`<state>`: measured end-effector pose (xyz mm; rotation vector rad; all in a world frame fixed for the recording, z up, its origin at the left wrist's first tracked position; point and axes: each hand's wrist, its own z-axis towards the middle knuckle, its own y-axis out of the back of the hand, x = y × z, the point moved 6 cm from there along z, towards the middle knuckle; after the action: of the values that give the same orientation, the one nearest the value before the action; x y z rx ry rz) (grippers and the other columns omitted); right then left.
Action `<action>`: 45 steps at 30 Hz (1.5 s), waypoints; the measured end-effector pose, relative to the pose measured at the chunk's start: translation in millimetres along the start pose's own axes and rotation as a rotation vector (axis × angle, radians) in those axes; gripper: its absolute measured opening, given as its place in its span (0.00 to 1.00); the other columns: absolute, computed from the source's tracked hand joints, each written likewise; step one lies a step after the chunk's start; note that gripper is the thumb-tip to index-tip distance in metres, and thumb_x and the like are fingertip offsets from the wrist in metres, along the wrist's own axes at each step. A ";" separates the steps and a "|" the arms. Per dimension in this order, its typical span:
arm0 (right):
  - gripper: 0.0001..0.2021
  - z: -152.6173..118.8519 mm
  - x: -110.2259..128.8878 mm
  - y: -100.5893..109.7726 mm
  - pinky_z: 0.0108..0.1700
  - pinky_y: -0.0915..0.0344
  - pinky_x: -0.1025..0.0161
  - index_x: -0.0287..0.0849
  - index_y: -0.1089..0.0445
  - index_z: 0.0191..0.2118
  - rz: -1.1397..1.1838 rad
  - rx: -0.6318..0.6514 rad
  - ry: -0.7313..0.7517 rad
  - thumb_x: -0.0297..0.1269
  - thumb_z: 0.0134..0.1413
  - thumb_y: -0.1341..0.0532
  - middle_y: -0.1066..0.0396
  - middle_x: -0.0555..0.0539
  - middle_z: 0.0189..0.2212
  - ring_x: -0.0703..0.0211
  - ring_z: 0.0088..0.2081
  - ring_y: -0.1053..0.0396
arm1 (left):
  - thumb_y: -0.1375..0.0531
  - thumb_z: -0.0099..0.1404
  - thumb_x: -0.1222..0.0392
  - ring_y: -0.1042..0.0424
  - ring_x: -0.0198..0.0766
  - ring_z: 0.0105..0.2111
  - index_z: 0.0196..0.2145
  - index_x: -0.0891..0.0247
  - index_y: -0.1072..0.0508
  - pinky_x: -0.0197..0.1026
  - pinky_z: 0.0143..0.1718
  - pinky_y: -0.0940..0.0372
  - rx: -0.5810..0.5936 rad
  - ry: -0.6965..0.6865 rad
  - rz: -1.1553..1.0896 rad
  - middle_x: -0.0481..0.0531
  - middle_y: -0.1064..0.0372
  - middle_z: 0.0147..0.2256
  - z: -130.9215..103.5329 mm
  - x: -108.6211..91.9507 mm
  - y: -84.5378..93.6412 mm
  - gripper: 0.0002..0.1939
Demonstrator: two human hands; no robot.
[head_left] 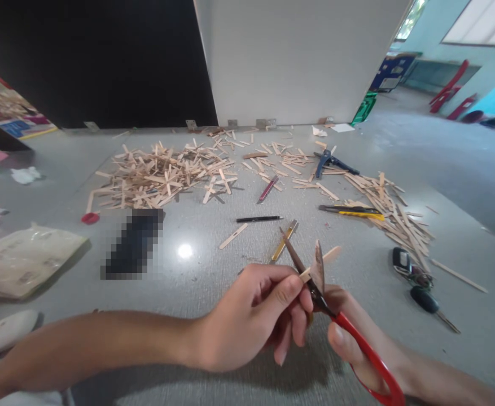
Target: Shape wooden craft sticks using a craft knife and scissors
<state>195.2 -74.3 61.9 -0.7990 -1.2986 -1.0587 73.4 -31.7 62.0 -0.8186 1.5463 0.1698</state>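
Observation:
My left hand point(264, 310) is closed, pinching a short wooden stick point(306, 275) between thumb and forefinger. The stick lies between the parted blades of red-handled scissors point(368, 352). Closed around the scissors' handle is my right hand point(353, 327), its thumb at the near loop and its other fingers partly hidden. The blades point up and away from me. Just beyond them a yellow cutter point(284, 241) rests on the table, with a black pen point(259, 219) and a loose notched stick point(233, 236) to its left.
A heap of joined sticks point(158, 175) lies at the back left of the grey table point(205, 299). Loose sticks point(393, 217), blue pliers point(334, 163) and a black-and-yellow cutter point(353, 211) are at right, with keys point(424, 299) nearer. A plastic bag point(27, 259) sits left.

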 end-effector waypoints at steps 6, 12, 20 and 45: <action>0.33 -1.2 0.4 9.7 0.40 0.29 0.57 0.43 0.23 0.44 -0.051 0.021 -0.024 0.72 0.66 0.44 0.27 0.47 0.31 0.55 0.31 0.35 | 0.42 0.75 0.32 0.38 0.26 0.15 0.34 0.63 0.31 0.28 0.17 0.43 -0.028 -0.024 -0.033 0.46 0.31 0.22 -1.4 -0.2 -0.3 0.29; 0.37 -6.1 -6.0 15.5 0.39 0.29 0.56 0.41 0.24 0.48 -0.109 0.031 -0.097 0.74 0.67 0.49 0.28 0.44 0.34 0.52 0.35 0.32 | 0.40 0.74 0.33 0.40 0.26 0.16 0.33 0.63 0.31 0.28 0.16 0.42 -0.151 -0.080 -0.001 0.43 0.35 0.21 -1.0 -4.9 3.8 0.28; 0.35 -9.7 -5.6 16.5 0.34 0.28 0.59 0.44 0.24 0.50 -0.304 -0.020 -0.066 0.73 0.69 0.50 0.25 0.45 0.32 0.53 0.31 0.29 | 0.40 0.77 0.40 0.45 0.25 0.14 0.31 0.62 0.32 0.28 0.15 0.49 -0.405 -0.377 0.190 0.40 0.39 0.18 -5.3 -46.1 35.0 0.24; 0.26 -6.3 6.6 28.3 0.21 0.38 0.65 0.43 0.27 0.21 -0.796 -0.253 0.207 0.51 0.69 0.36 0.32 0.51 0.15 0.62 0.15 0.38 | 0.47 0.80 0.47 0.47 0.28 0.15 0.34 0.62 0.29 0.30 0.17 0.51 -0.242 -0.174 0.363 0.39 0.41 0.17 -18.8 -57.8 19.5 0.20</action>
<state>223.6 -71.4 70.4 -0.3181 -1.3406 -1.9110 42.7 -5.4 111.3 -0.6824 1.5145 0.6874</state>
